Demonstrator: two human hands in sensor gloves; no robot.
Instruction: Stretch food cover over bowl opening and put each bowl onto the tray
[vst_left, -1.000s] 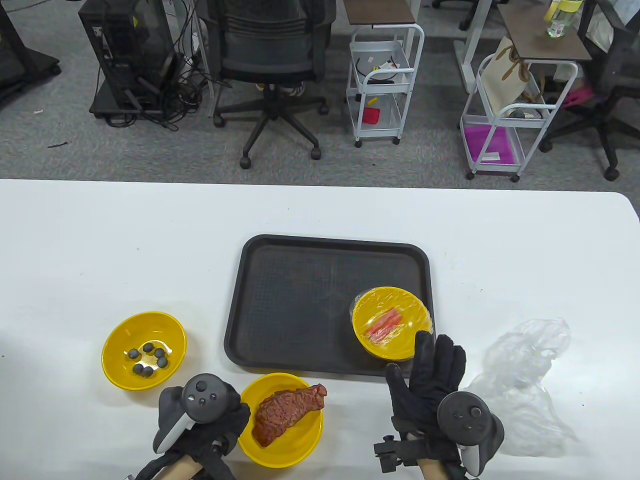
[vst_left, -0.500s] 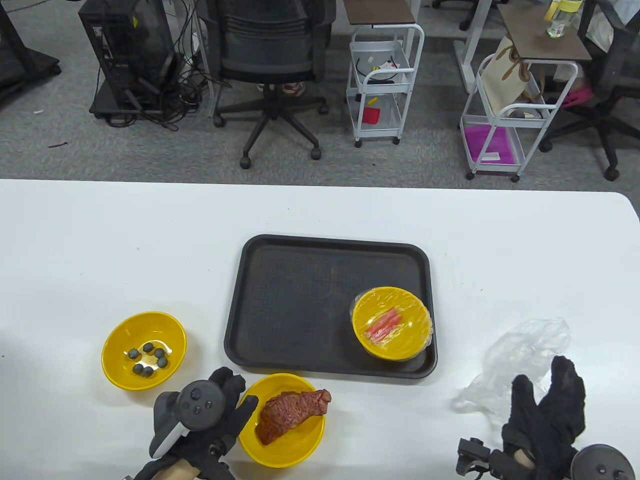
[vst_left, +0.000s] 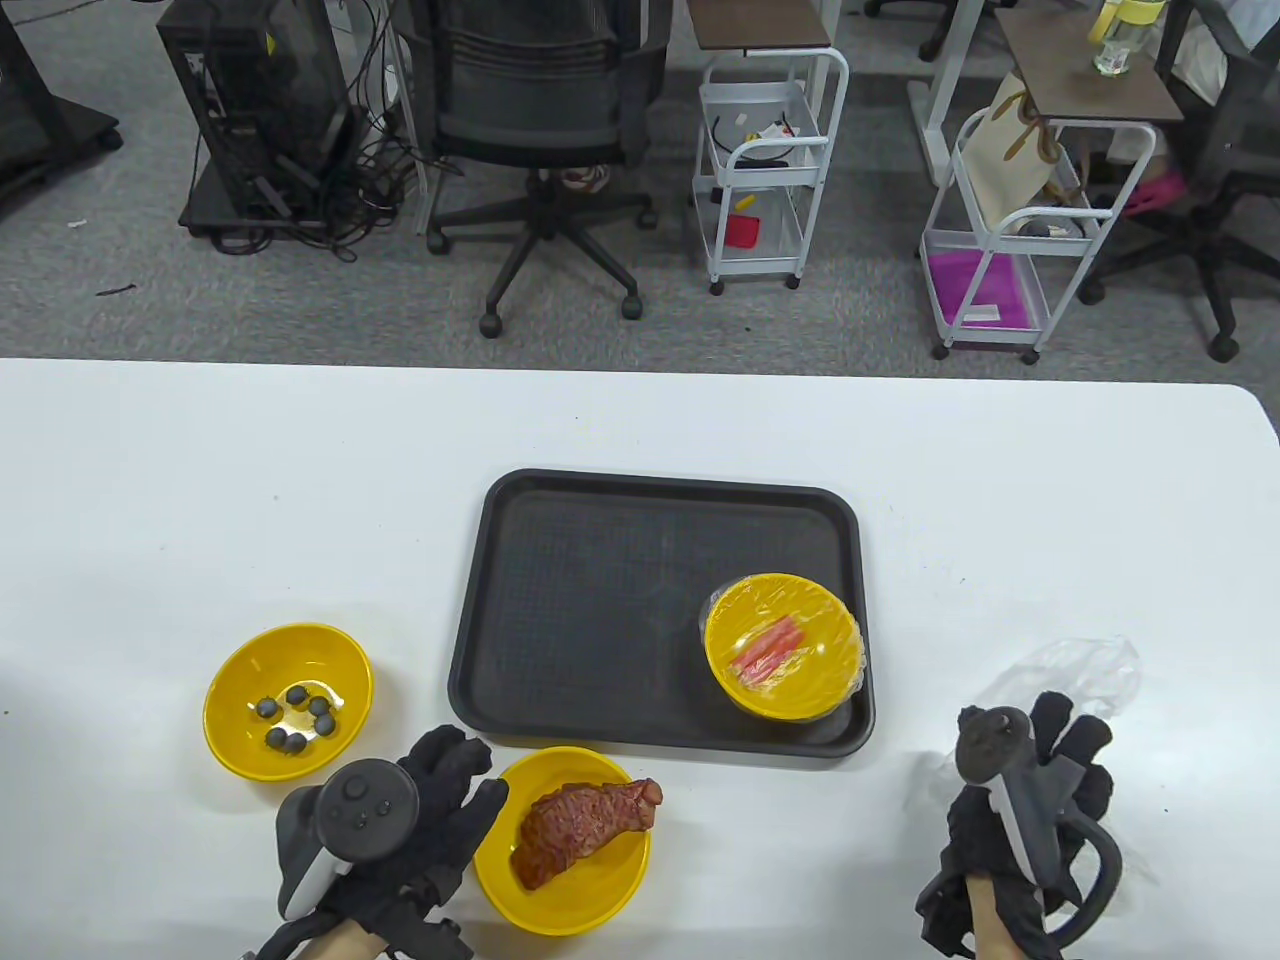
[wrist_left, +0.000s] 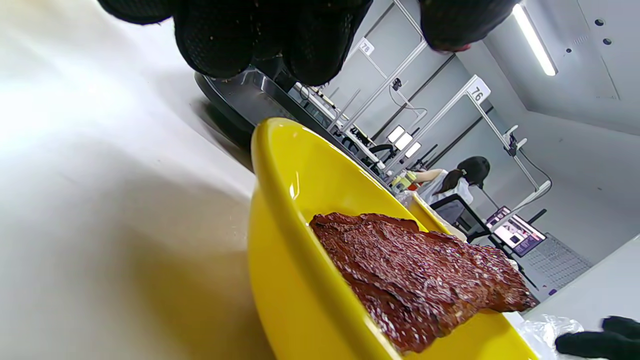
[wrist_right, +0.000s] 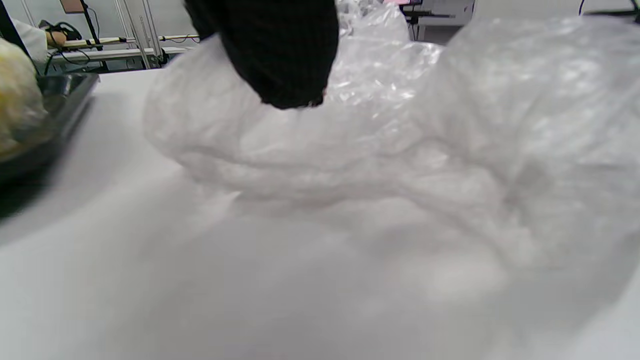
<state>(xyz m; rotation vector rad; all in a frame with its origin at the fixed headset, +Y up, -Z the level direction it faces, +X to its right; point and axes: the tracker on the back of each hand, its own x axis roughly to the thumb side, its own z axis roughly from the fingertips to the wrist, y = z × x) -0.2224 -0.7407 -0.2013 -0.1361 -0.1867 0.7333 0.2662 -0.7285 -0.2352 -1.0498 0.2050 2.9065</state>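
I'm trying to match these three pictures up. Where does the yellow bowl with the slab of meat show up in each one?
Table view: the meat bowl sits at bottom centre, just below the tray, beside the left hand.
Left wrist view: it fills the lower middle, seen close from the side.
Right wrist view: not in it; only plastic covers and a fingertip.
Shared landmark: the black tray, also behind the bowl and at the left edge.

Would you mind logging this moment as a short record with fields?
tray: holds one covered bowl
uncovered bowls: meat bowl and bowl of dark balls, both on the table
left hand: beside the meat bowl, grip unclear
right hand: on the pile of clear covers, grip unclear
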